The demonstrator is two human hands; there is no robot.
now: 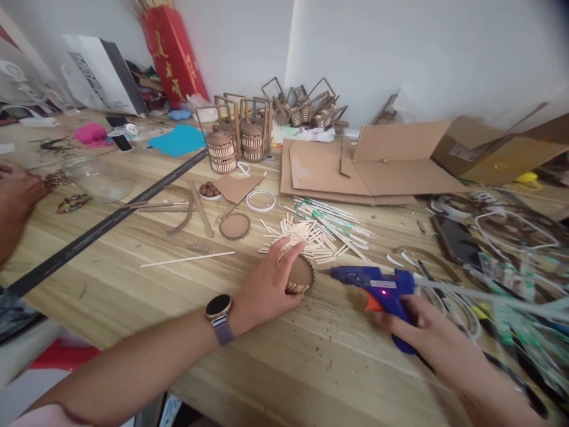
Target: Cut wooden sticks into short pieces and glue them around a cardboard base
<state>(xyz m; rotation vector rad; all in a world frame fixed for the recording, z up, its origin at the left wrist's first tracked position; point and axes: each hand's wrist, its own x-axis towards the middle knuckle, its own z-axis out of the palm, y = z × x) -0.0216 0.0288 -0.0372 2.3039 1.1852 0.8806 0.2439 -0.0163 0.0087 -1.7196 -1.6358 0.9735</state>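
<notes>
My left hand [262, 290], with a watch on the wrist, reaches over a round cardboard base [301, 274] with a notched rim. Its fingers are apart, the fingertips near a pile of short wooden sticks [311, 235] and the thumb beside the base's near edge. Several short sticks stand along that near rim; the hand hides the base's left side. My right hand [422, 326] is wrapped round the handle of a blue glue gun [377, 281] with an orange trigger and a lit red light. The gun's nozzle points left, just short of the base's rim.
A second round base [235, 226], a white tape ring [261, 200] and a long thin stick [186, 259] lie nearby. Behind stand small lidded baskets [221, 151] and flattened cardboard [368, 160]. Cables and a phone [456, 237] crowd the right. Another person's hand [20, 187] rests at left.
</notes>
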